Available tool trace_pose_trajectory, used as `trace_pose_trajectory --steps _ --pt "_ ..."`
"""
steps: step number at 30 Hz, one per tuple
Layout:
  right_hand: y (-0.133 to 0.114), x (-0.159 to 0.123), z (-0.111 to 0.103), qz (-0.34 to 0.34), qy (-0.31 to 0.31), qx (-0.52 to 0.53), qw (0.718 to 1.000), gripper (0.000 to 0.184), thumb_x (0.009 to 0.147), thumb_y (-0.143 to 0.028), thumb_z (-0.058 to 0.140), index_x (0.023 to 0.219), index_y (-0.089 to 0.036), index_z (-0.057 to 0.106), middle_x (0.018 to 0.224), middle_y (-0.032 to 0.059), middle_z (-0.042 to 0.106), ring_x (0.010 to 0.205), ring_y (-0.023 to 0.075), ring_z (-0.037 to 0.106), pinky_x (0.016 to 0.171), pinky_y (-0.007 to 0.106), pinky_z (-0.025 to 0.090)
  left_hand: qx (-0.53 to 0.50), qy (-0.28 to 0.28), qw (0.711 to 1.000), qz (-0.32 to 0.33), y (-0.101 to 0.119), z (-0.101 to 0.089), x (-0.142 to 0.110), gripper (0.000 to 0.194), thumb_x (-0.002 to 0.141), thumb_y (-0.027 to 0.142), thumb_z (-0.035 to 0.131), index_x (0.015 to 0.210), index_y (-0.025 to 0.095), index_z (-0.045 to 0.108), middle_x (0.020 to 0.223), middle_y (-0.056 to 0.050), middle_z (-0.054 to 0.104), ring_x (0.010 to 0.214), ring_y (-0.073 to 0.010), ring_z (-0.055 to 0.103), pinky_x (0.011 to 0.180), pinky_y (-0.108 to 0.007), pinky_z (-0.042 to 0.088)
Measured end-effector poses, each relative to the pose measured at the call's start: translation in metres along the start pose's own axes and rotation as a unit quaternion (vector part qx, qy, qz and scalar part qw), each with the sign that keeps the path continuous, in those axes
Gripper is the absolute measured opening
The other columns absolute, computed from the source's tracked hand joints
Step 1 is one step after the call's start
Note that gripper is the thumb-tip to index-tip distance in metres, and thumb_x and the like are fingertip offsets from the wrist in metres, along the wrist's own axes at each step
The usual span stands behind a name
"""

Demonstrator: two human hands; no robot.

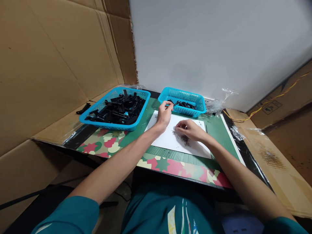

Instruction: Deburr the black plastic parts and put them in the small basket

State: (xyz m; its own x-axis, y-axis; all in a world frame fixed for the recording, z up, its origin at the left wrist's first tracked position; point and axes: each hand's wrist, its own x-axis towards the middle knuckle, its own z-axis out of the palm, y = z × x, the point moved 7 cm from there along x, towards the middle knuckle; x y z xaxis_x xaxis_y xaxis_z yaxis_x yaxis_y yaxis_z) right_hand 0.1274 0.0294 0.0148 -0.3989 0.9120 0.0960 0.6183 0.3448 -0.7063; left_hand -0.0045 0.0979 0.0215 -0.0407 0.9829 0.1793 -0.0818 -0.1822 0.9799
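My left hand is raised at the near left side of the small blue basket, its fingertips pinched together. A dark sliver shows by those fingertips, but I cannot tell whether it is held or lies in the basket behind. My right hand hovers low over a white sheet, fingers curled and their tips close together. Whatever they hold is too small or hidden to make out. Beside and below that hand, a pile of tiny dark pieces is scattered on the sheet. Black parts lie inside the small basket.
A larger blue basket heaped with black plastic parts stands at the left. One black part lies outside it on cardboard. Clear plastic wrap and a yellow cable are at the right. Cardboard walls flank the table.
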Motion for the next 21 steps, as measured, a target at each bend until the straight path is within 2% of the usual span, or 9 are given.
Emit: trace_pose_trajectory --steps 4,7,11,16,19,21 --pt "-0.001 0.000 0.002 -0.011 0.007 -0.004 1.000 0.003 0.083 -0.017 0.074 0.082 -0.015 0.077 0.076 0.0028 0.072 0.065 0.0140 0.058 0.064 0.027 0.042 0.008 -0.015 1.000 0.006 0.000 0.004 0.001 0.010 0.095 0.011 0.057 0.090 0.019 0.059 0.082 -0.003 0.058 0.070 -0.0137 0.048 0.064 -0.026 0.038" --pt "0.003 0.000 0.003 -0.006 0.006 0.002 1.000 0.005 0.082 -0.014 0.074 0.077 -0.016 0.074 0.074 0.0021 0.070 0.065 0.0136 0.057 0.064 0.027 0.042 0.026 -0.028 0.999 0.017 0.000 0.007 0.001 0.009 0.094 0.012 0.058 0.090 0.020 0.060 0.083 -0.003 0.060 0.071 -0.0142 0.048 0.065 -0.026 0.039" --pt "0.006 -0.004 -0.003 -0.013 0.010 0.044 0.999 0.007 0.084 -0.018 0.071 0.077 -0.017 0.072 0.072 0.0014 0.069 0.065 0.0137 0.056 0.063 0.027 0.042 0.070 -0.049 0.995 0.061 0.005 0.008 0.001 0.009 0.094 0.013 0.059 0.090 0.019 0.063 0.086 -0.004 0.064 0.074 -0.0149 0.050 0.069 -0.028 0.042" --pt "0.011 -0.012 -0.023 -0.020 0.059 0.156 0.986 0.010 0.082 -0.025 0.074 0.077 -0.018 0.071 0.075 0.0025 0.070 0.068 0.0145 0.061 0.065 0.029 0.047 0.109 -0.129 0.978 0.120 0.015 0.018 -0.005 0.014 0.097 0.018 0.058 0.095 0.018 0.071 0.092 -0.006 0.070 0.078 -0.0158 0.054 0.074 -0.030 0.044" --pt "0.010 -0.017 -0.037 -0.038 0.110 0.253 0.960 0.020 0.079 -0.033 0.082 0.090 -0.019 0.073 0.079 0.0029 0.072 0.073 0.0162 0.065 0.068 0.031 0.051 0.102 -0.186 0.972 0.102 0.015 0.025 -0.011 0.013 0.095 0.023 0.061 0.093 0.017 0.073 0.092 -0.005 0.070 0.075 -0.0149 0.053 0.071 -0.030 0.041" --pt "0.008 -0.023 -0.047 -0.057 0.156 0.282 0.945 0.026 0.079 -0.036 0.084 0.097 -0.020 0.075 0.083 0.0034 0.074 0.075 0.0166 0.066 0.069 0.032 0.053 0.088 -0.231 0.966 0.072 0.013 0.031 -0.015 0.015 0.094 0.027 0.063 0.093 0.017 0.073 0.087 -0.004 0.067 0.070 -0.0138 0.049 0.066 -0.029 0.037"
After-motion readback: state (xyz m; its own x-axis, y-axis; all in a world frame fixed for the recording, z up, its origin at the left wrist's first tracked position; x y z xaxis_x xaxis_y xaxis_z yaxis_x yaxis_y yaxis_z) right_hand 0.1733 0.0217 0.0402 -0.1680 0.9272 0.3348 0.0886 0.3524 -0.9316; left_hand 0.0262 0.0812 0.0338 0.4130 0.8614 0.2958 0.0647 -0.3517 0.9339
